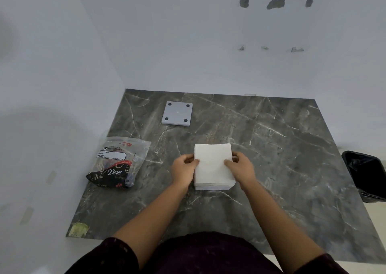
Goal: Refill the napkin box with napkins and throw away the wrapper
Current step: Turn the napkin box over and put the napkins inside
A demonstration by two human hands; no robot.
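**Napkins out of wrapper, box not refilled yet**

Left hand [184,166] and right hand [240,166] clamp the square white paper napkin stack [213,165] by its sides, centre frame. Flat grey box panel [177,113] upper centre. Emptied printed plastic wrapper [119,163] left, black bin [367,175] right edge: disposal pending.

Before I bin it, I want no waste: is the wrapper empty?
Looks empty: the wrapper lies flat and slack, and the napkins sit stacked outside it.
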